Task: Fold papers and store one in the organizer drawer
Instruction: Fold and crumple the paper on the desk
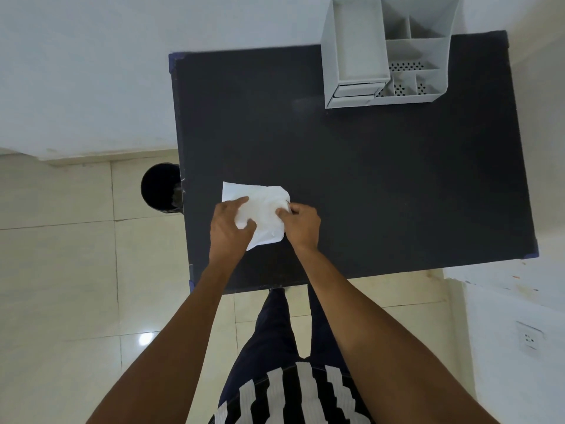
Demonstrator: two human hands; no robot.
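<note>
A white folded paper (263, 206) lies on the dark table (382, 179) near its front left part. My left hand (229, 231) grips the paper's left side, thumb and fingers pinching a fold. My right hand (301, 224) pinches the paper's right edge. The grey desk organizer (388, 50) stands at the table's far right, with several open compartments on top. Its small drawer (356, 91) at the lower front looks closed.
A black round bin (160, 188) stands on the tiled floor just left of the table. White walls rise behind and to the right, with a wall socket (529, 338) low on the right. My legs are below the table's front edge.
</note>
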